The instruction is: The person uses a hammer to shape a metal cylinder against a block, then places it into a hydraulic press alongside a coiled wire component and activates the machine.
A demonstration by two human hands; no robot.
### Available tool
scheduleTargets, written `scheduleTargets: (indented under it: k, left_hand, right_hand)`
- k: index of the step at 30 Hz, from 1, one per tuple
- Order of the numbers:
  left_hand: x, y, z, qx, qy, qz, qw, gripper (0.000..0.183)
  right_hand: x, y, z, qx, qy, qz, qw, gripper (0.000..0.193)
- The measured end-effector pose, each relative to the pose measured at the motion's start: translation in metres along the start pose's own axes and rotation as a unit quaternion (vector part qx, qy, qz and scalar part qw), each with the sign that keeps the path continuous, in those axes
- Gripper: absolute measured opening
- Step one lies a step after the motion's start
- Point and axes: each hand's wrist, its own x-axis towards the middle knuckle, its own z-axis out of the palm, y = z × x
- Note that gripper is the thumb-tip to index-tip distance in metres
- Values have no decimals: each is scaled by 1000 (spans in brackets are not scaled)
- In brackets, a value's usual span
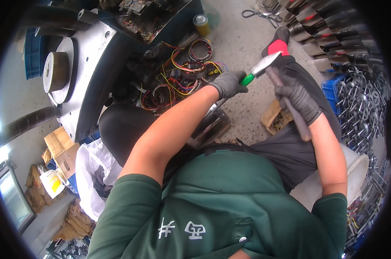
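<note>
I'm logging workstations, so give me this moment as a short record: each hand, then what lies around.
Left hand: gloved, gripping a green-handled tool with a flat metal blade
Right hand: gloved, around a brown stick-like tool
Beyond left hand: wire-wound rings with coloured leads, yellow can
Inside right leg: wooden box
Far right: blue crate, many metal parts
Unclear: whether the two tools touch
</note>
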Motion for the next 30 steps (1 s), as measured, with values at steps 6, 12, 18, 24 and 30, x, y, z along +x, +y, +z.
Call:
scheduleTargets:
  k: [6,12,18,24,30]
  left_hand:
    - [-2,-6,2,11,-1,-14,1000,52]
    - [-4,-9,8,14,-9,2,1000,53]
    - [-1,-10,9,12,-31,-20,999,54]
    - [-9,-13,11,34,-31,-2,999,53]
    - [-20,-18,9,10,-32,-25,999,49]
  right_hand:
    - [7,-11,-10,116,75,21,990,43]
    - [3,1,10,9,-47,46,998,58]
    - [14,17,8,43,39,16,998,46]
    - [15,10,7,38,-1,62,997,60]
    - [13,9,30,-16,-54,96,994,58]
